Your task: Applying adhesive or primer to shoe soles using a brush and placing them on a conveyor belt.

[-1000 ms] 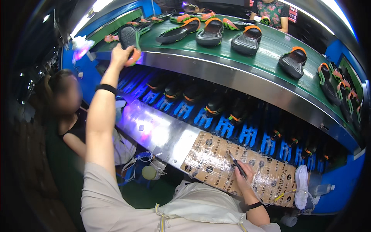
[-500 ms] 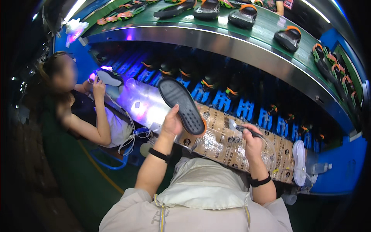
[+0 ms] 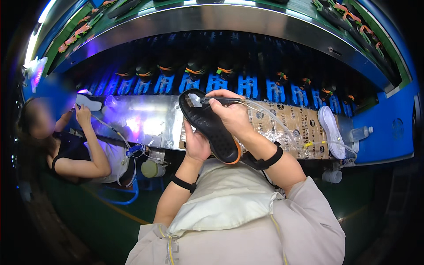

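Blue racks [image 3: 216, 83]: stand in a row behind the bench [image 3: 165, 128]; orange-trimmed dark shoes [image 3: 193, 70] sit above several
Cardboard [image 3: 282, 126]: covers the bench's right part
White sole [image 3: 330, 132]: lies at the bench's right end
Clear bottle [image 3: 361, 133]: lies just beside that sole
Co-worker [image 3: 73, 154]: sits at left, holding a pale sole [image 3: 90, 103]
Yellow-green container [image 3: 152, 169]: is below the bench's front edge
Floor [image 3: 99, 216]: is green, yellow-lined

Right of centre, brown cardboard [image 3: 273, 142]: dark printed capitals, round dark emblems. Bottom, left of centre, beige top [image 3: 234, 238]: grey letters, partly hidden.
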Motion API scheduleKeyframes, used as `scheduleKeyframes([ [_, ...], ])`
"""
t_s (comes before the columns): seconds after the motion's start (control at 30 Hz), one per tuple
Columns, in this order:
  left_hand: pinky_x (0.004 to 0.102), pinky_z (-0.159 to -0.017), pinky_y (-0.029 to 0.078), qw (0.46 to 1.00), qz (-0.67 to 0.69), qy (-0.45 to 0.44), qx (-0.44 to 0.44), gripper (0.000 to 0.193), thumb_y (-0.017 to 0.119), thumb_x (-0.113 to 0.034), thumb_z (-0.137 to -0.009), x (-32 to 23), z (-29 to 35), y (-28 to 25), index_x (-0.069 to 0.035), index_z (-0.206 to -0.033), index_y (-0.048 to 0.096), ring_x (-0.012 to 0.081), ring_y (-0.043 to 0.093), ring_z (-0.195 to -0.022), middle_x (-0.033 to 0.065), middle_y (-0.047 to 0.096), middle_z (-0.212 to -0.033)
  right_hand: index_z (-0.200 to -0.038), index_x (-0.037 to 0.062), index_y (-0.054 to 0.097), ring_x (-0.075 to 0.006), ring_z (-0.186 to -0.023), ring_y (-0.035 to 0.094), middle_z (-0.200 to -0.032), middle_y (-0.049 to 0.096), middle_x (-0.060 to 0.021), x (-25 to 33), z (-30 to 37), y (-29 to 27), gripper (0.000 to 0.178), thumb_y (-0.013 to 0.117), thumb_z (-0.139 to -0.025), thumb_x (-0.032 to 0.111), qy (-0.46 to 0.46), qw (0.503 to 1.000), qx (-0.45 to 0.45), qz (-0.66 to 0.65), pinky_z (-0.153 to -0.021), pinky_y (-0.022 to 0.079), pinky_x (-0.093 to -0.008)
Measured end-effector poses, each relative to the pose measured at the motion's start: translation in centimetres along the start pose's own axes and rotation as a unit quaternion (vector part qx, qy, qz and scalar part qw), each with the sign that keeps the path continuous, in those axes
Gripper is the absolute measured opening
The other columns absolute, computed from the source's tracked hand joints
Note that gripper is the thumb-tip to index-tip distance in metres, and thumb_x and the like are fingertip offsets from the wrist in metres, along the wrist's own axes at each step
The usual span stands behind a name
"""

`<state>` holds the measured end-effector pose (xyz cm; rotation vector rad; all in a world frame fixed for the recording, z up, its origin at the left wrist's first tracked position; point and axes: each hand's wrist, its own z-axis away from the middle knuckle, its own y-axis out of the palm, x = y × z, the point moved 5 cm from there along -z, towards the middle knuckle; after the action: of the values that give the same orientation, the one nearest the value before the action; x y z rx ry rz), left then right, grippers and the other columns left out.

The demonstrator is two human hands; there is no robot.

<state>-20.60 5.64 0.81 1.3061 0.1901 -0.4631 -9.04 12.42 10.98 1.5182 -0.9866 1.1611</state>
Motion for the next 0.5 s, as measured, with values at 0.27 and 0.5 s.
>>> scheduleKeyframes([
  [0.27,0.0426,-0.121,0.036,0.989,-0.134,0.057,0.033,0.08,0.025,-0.069,-0.108,-1.1,-0.9,1.3,-0.008,-0.156,0.042,0.0259,0.049,-0.141,0.0106,0.051,-0.153,-0.114,0.0029,0.074,-0.0225,-0.089,0.07,-0.091,0.074,-0.0106,1.0,1.9,-0.1,0.024,0.073,-0.091,0.012,-0.108,0.972,0.062,0.201,-0.083,0.054,-0.0333],
  [0.5,0.0439,-0.118,0.042,0.99,-0.093,0.003,0.104,0.091,0.022,-0.077,-0.103,-3.6,-1.9,-0.2,-0.004,-0.149,0.051,0.0301,0.056,-0.135,0.0148,0.063,-0.142,-0.104,0.0029,0.077,-0.0326,-0.096,0.074,-0.1,0.077,-0.0172,4.6,3.9,-2.8,0.023,0.078,-0.083,0.011,-0.015,0.827,0.375,0.419,-0.08,0.057,-0.0417],
])
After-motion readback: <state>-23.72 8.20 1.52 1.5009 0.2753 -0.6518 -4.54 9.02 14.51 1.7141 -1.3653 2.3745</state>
